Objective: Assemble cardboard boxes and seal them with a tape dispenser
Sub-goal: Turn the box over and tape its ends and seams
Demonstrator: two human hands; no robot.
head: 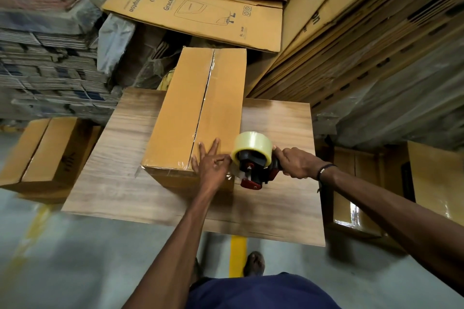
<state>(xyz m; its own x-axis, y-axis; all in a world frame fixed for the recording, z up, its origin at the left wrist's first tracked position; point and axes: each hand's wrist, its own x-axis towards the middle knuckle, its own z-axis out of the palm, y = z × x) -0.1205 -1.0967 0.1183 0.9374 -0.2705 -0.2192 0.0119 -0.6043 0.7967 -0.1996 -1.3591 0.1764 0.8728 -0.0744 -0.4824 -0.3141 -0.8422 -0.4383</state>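
Warehouse corner: flat cartons stacked on the right and far side, bundled cardboard on the left, grey floor with yellow lines. Wood-grain table (276,133) at centre holds the box (183,118), closed, lying lengthwise. Its long axis runs from about 6 o'clock near the person to 12–1 o'clock far end. The centre seam (204,93) follows that same axis and looks glossy with clear tape along its length, though whether the near end is fully stuck down cannot be told.

Tape dispenser (253,160) sits at the box's near right corner, about 3 o'clock from the seam's near end, just beside the box edge, with the clear roll on top and red frame below. Right hand (296,162) grips the dispenser's handle, fingers curled round it. Left hand (211,160) is on the near end of the box top, two fingers straight and pressing flat just right of the seam, thumb and forefinger seemingly pinching the loose tape end at the dispenser mouth; that pinch is small and partly hidden.

Key relation: seam end lies at roughly 9–10 o'clock from the dispenser, close by; left hand is nearer to it and lies between. Judgement: either cutting off or starting a strip at this near edge.

A second box (42,155) sits off the table at 9 o'clock; another stands at 3 o'clock.
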